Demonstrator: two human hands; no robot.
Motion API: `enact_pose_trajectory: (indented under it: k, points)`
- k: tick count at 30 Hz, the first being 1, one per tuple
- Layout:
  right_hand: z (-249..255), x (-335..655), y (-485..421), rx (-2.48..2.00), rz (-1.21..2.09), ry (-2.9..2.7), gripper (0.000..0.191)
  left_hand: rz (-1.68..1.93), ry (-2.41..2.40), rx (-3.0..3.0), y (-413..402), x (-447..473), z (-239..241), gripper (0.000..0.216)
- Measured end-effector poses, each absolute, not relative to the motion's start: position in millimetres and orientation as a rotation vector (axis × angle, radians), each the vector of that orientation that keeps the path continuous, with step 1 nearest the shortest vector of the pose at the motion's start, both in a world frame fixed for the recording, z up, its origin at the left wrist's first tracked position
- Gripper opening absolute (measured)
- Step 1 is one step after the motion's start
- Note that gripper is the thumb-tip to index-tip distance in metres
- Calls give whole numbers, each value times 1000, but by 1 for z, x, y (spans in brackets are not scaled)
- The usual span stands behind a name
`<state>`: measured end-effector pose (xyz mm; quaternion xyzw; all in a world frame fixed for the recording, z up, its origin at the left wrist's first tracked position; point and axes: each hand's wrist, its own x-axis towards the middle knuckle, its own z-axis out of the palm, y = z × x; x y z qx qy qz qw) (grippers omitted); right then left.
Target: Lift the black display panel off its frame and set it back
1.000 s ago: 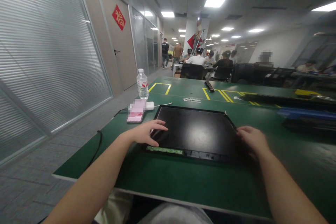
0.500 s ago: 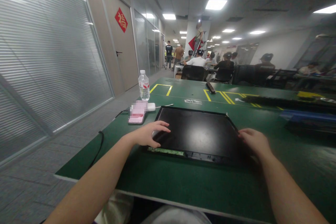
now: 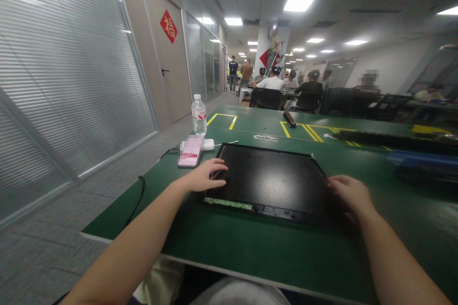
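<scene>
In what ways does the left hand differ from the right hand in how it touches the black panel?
The left hand lies at the near left corner of the black panel, fingers stretched over its top face; the right hand sits at the right edge, fingers bent along it. The pink phone lies close to the left hand, far from the right hand. Both hands are bare and touch the panel.

Single head-worn view, forward and slightly down, close over the black panel (image 3: 272,176) on the green table (image 3: 250,252).
</scene>
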<state>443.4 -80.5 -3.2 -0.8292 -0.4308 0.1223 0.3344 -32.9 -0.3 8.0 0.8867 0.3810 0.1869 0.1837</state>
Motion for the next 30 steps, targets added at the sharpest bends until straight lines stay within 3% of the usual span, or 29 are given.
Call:
enact_pose_trajectory:
  k: [8,23,30]
  points:
    - [-2,445,-82,-2206,226,-1199,26,506,1549,2530,15,-32,-7,38]
    - [-27,460,-69,-2376,281,-1460,49,425,1630,2522,12,-20,-10,43]
    - [-34,468,-66,-2298,311,-1352,44,494,1604,2467,15,-21,-13,41]
